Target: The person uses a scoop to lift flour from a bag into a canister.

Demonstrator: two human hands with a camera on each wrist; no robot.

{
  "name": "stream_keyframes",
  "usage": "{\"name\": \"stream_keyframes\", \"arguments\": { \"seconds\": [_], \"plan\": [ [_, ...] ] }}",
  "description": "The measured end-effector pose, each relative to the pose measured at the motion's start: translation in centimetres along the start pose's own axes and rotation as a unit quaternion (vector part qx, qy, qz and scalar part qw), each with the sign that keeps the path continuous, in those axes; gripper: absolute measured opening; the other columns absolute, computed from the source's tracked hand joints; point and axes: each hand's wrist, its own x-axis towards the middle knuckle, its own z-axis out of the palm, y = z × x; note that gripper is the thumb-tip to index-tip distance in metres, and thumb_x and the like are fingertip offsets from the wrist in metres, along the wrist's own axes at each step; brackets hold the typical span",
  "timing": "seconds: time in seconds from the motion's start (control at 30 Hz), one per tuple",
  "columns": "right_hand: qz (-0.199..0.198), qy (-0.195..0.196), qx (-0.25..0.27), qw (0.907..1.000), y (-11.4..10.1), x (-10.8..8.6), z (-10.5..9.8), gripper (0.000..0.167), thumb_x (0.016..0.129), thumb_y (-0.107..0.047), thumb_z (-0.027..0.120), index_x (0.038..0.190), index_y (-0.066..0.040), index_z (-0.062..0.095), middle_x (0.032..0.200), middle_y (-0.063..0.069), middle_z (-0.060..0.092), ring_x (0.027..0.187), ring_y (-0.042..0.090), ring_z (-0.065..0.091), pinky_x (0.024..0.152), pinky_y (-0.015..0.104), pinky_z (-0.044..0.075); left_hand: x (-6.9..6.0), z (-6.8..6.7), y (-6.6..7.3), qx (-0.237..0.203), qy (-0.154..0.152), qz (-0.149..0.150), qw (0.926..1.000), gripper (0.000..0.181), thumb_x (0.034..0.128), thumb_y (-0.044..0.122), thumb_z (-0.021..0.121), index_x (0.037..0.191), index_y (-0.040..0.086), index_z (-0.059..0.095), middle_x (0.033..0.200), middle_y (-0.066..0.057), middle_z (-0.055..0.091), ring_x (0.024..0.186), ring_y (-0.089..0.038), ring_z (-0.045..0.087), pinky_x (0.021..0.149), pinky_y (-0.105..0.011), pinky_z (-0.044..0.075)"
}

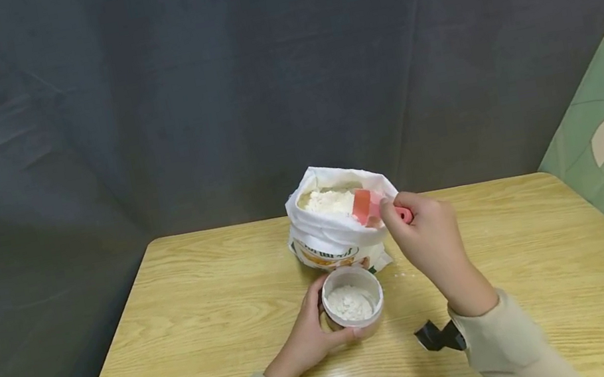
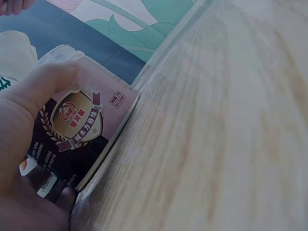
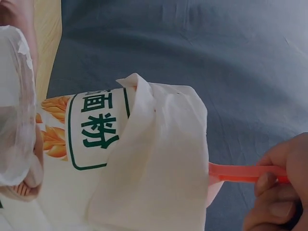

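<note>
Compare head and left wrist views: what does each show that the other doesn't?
Head only: white powder inside the plastic tub, and the red scoop at the mouth of the flour bag.
Left wrist only: the shield emblem on the tub's side.
Both: the left hand holding the tub, the flour bag, the wooden table.

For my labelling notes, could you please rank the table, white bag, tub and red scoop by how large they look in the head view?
1. Table
2. White bag
3. Tub
4. Red scoop, its handle partly covered by the right hand
</note>
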Motion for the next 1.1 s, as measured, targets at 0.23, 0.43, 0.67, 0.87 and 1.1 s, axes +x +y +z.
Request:
{"name": "stream_keyframes", "arguments": {
  "seconds": [0.23, 0.43, 0.67, 0.87, 1.1],
  "plan": [
    [0.033, -0.067, -0.019, 0.9970, -0.6, 0.9, 0.4, 0.048, 0.098, -0.017, 0.055, 0.055, -0.010, 0.036, 0.052, -0.002, 0.028, 0.050, 0.017, 0.028, 0.047, 0.029, 0.022, 0.0, -0.2, 0.0, 0.002, -0.001, -0.001, 1.0000, 0.103, 0.0745, 0.023, 0.092, 0.156, 0.022, 0.029, 0.155, -0.003, 0.036, 0.141, -0.021, 0.038, 0.116, -0.046, 0.032],
    [0.053, -0.096, -0.012, 0.9939, -0.9, 1.8, 0.9, 0.047, 0.097, -0.016, 0.055, 0.055, -0.010, 0.035, 0.051, -0.001, 0.027, 0.049, 0.018, 0.027, 0.047, 0.030, 0.022, 0.2, -0.4, 0.1, -0.006, -0.009, 0.002, 0.9999, 0.101, 0.0772, 0.022, 0.090, 0.156, 0.022, 0.028, 0.155, -0.004, 0.034, 0.141, -0.024, 0.038, 0.116, -0.049, 0.030],
    [0.058, -0.143, -0.010, 0.9879, -1.5, 2.4, 1.8, 0.047, 0.098, -0.018, 0.053, 0.055, -0.011, 0.036, 0.051, -0.002, 0.027, 0.049, 0.016, 0.027, 0.049, 0.030, 0.024, 0.2, -0.2, 0.0, -0.010, -0.008, 0.002, 0.9999, 0.102, 0.0758, 0.020, 0.091, 0.156, 0.022, 0.029, 0.155, -0.003, 0.035, 0.141, -0.022, 0.037, 0.117, -0.046, 0.030],
    [0.058, -0.169, -0.030, 0.9834, -2.3, 3.3, 2.4, 0.045, 0.097, -0.019, 0.051, 0.056, -0.011, 0.037, 0.052, -0.002, 0.027, 0.049, 0.015, 0.027, 0.048, 0.029, 0.025, 0.3, -0.2, -0.2, -0.003, -0.004, 0.004, 1.0000, 0.102, 0.0756, 0.021, 0.091, 0.156, 0.022, 0.029, 0.155, -0.002, 0.035, 0.141, -0.021, 0.037, 0.117, -0.045, 0.031],
    [0.045, -0.210, -0.059, 0.9748, -3.0, 5.0, 3.5, 0.042, 0.095, -0.018, 0.051, 0.055, -0.012, 0.040, 0.052, -0.003, 0.031, 0.049, 0.014, 0.029, 0.047, 0.028, 0.025, 0.2, -0.5, -0.4, 0.001, 0.002, 0.004, 1.0000, 0.100, 0.0762, 0.022, 0.091, 0.155, 0.022, 0.029, 0.155, -0.005, 0.035, 0.140, -0.024, 0.038, 0.116, -0.047, 0.032]
  ]
}}
